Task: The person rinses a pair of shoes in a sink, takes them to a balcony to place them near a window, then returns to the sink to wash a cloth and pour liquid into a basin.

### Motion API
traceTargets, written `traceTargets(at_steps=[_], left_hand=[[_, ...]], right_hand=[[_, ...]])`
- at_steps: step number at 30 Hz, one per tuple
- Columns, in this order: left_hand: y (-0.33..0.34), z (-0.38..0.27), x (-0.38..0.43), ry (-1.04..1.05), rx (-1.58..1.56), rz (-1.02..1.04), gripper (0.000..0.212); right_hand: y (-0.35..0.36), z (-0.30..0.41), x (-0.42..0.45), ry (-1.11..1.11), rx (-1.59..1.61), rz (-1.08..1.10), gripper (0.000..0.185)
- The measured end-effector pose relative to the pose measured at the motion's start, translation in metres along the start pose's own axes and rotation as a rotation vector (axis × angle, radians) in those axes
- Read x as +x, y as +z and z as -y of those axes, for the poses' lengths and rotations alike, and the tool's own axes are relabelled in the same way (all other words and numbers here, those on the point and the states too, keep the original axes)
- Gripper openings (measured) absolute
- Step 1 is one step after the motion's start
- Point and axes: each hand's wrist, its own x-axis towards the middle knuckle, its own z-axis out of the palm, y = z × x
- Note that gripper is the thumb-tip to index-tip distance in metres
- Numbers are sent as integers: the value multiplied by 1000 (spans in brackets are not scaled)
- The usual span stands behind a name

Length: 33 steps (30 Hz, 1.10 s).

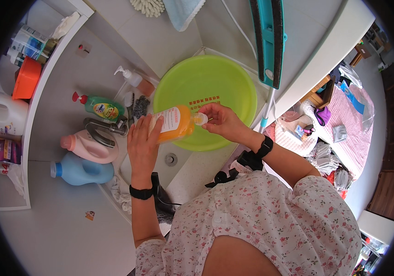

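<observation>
My left hand (pixel 145 138) is wrapped around a clear bottle of orange liquid (pixel 182 125), which has a white label and is tilted over toward the right. At its neck, the thumb and fingers of my right hand (pixel 219 120) pinch the whitish cap (pixel 201 119). Whether the cap is loose or seated on the neck I cannot tell. Beneath both hands lies a round lime-green plastic basin (pixel 205 76) with red printing on its inner bottom. Part of the basin is covered by the bottle and my right hand.
Left of the basin are a grey faucet (pixel 105 129), a green pump bottle (pixel 103 107), a pump bottle of amber liquid (pixel 141 82), a pink jug (pixel 93 146) and a blue jug (pixel 84 169). A sink drain (pixel 171 159) shows below. A teal squeegee head (pixel 269 45) hangs at upper right.
</observation>
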Motion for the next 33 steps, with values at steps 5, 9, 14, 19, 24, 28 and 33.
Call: traceTargets(at_steps=[5, 9, 14, 19, 24, 28, 33], left_hand=[[0, 3, 0, 28, 22, 14, 66], [-1, 4, 0, 22, 29, 2, 61], [-6, 3, 3, 9, 42, -9, 51], [-7, 3, 3, -8, 35, -11, 51], [-5, 5, 2, -17, 25, -22, 55], [-7, 2, 3, -91, -163, -37, 62], [5, 4, -4, -151, -328, -98, 67]], right_hand=[[0, -3, 1, -21, 11, -4, 30], [1, -7, 1, -19, 50, 2, 30], [2, -8, 1, -5, 48, 5, 31], [5, -9, 2, -7, 100, 17, 31], [5, -9, 4, -12, 109, 31, 30], [3, -5, 6, -64, 35, -11, 31], [-11, 46, 10, -553, -1121, -183, 38]])
